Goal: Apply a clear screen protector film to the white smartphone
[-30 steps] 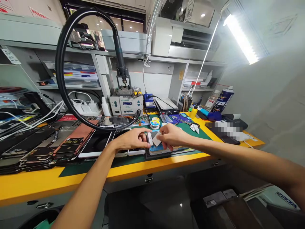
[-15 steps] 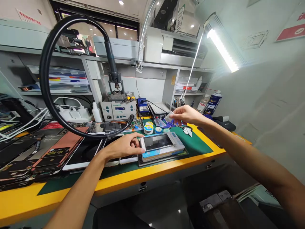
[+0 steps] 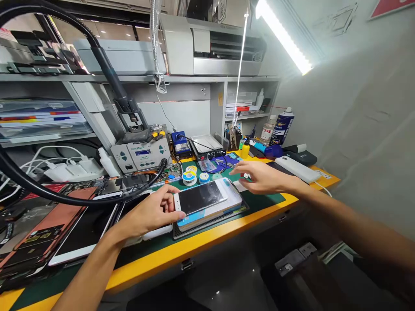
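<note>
A white-framed smartphone [image 3: 201, 197] lies screen up on a blue-and-white box [image 3: 223, 206], its dark glass showing reflections. My left hand [image 3: 154, 212] grips the phone's left end, thumb at the near corner and fingers at the far one. Beyond the phone's right end, my right hand [image 3: 259, 177] hovers over the green mat [image 3: 264, 198], its fingers apart and holding nothing. Beneath those fingers lies a flat white piece [image 3: 239, 185], and a crumpled white scrap is partly hidden by the hand.
Stripped phones and an orange-pink housing [image 3: 61, 216] crowd the left. A black hose [image 3: 74, 199] loops above them from the rework station [image 3: 141, 153]. Solder spools [image 3: 189, 177] stand behind the box. A yellow bottle [image 3: 245, 150], spray can [image 3: 282, 126] and white power bank-like block [image 3: 296, 168] are right.
My right hand has come down toward the mat and let go of the thin white piece it pinched. My left hand stays at the phone. The view has turned rightward and nearer.
</note>
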`<state>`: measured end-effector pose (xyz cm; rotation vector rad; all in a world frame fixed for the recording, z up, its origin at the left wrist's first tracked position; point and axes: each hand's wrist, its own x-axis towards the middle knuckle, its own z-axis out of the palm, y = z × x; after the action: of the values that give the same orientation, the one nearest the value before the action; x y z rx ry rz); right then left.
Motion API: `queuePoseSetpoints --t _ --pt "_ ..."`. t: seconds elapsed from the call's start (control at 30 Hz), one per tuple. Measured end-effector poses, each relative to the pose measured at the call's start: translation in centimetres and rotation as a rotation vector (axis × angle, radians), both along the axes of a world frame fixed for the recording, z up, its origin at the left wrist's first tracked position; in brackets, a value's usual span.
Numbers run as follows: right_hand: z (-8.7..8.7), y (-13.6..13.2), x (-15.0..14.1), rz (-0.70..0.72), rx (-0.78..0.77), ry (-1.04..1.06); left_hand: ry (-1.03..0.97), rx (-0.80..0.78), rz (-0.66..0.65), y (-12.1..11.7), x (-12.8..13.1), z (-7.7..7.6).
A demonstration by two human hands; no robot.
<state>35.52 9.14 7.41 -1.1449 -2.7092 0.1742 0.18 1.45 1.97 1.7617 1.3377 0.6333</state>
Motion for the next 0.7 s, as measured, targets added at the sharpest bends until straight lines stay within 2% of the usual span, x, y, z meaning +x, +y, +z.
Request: queuePoseSetpoints --t 0.13,0.23,0.37,0.47,0.57,0.63,0.7 --pt "1.6 1.2 -4.1 0.187 -0.158 0.083 -0.083 -0.038 0.065 -0.5 0.8 0.3" --pt "2.0 3.1 -7.1 0.227 -0.513 0.135 -0.142 -0.064 0.090 -0.9 1.4 0.6" --pt "1.7 5.1 -9.2 0.282 -0.770 0.204 -0.243 -0.089 0.093 -0.8 1.2 0.7" --pt "0.4 5.8 -9.9 0.246 -0.945 0.407 -0.322 -0.075 0.166 -0.5 0.4 1.0" --pt "-1.0 5.9 -10.9 0.136 -1.098 0.682 -0.455 0.017 0.295 -0.5 -0.1 1.7" --pt "-1.6 5.3 -11.6 0.080 -1.176 0.838 -0.569 0.046 0.341 -0.5 0.2 2.1" --pt "-2.1 4.4 -12.2 0.068 -1.251 0.936 -0.636 0.005 0.369 -0.4 1.2 2.4"
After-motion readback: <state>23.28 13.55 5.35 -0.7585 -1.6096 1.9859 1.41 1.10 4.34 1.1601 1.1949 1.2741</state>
